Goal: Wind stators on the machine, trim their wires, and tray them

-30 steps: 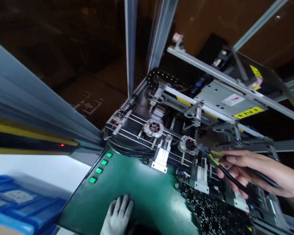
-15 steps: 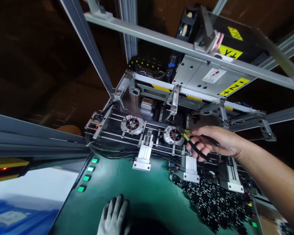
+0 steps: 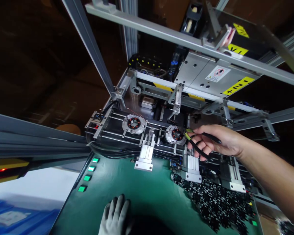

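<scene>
My bare right hand (image 3: 210, 142) is closed round a pair of cutting pliers (image 3: 197, 147) with yellow-green and black handles. The tips of the pliers reach the right edge of a round motor stator (image 3: 175, 134) with copper windings, seated in a metal ring fixture; whether they touch it I cannot tell. Another wound stator (image 3: 134, 123) sits in a like fixture to the left, with a thin wire rising from it. My left hand (image 3: 115, 213), in a pale grey glove, lies flat on the green mat (image 3: 147, 192), its fingers stretched out and holding nothing.
Pneumatic clamps (image 3: 145, 152) stand along the front of the fixtures. A heap of black stator cores (image 3: 215, 202) lies on the mat at right. Green buttons (image 3: 87, 178) line the left edge. An aluminium frame bar (image 3: 161, 32) crosses above. A blue crate (image 3: 22, 217) stands at lower left.
The view has shifted slightly, moving the scene a little to the right. My right hand keeps the pliers at the right-hand stator, and my left hand stays flat on the mat.
</scene>
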The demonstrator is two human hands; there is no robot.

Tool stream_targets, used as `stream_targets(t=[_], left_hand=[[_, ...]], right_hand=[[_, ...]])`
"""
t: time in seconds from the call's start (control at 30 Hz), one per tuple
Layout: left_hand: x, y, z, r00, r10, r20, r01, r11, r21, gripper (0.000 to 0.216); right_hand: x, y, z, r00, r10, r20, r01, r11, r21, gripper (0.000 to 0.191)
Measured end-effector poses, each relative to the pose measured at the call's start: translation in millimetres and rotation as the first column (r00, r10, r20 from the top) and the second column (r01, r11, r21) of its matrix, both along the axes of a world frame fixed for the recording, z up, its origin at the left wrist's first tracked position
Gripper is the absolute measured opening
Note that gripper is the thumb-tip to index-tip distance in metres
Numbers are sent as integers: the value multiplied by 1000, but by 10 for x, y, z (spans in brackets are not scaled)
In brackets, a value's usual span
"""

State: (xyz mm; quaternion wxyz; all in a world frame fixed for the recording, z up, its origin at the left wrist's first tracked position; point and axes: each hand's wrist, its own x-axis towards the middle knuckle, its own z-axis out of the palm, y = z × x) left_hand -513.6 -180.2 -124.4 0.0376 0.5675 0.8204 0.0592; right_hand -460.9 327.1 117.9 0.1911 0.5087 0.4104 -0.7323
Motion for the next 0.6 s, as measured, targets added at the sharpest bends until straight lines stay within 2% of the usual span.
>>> stream_targets(t=[0.13,0.27,0.33,0.43,0.53,0.6], left_hand=[[12,-6,-13,1000,13,6,-13,1000,6,47],[-8,-5,-36,1000,3,11,-4,999,40,43],[-12,2,-45,1000,18,7,-18,999,44,40],[-17,9,-51,999,35,7,-35,999,38,37],[-36,6,-50,999,31,18,-31,999,9,38],[-55,9,-49,999,31,17,-31,999,6,41]], right_hand=[[-36,-3,-35,1000,13,-9,-13,1000,-1,12],[68,-36,26,993,72,-90,-66,996,63,28],[260,-33,157,985,141,-98,-133,987,85,33],[706,64,418,977,214,3,-214,975,59,40],[1162,246,594,973,201,117,-212,973,89,44],[1380,363,609,979,156,134,-175,973,148,39]])
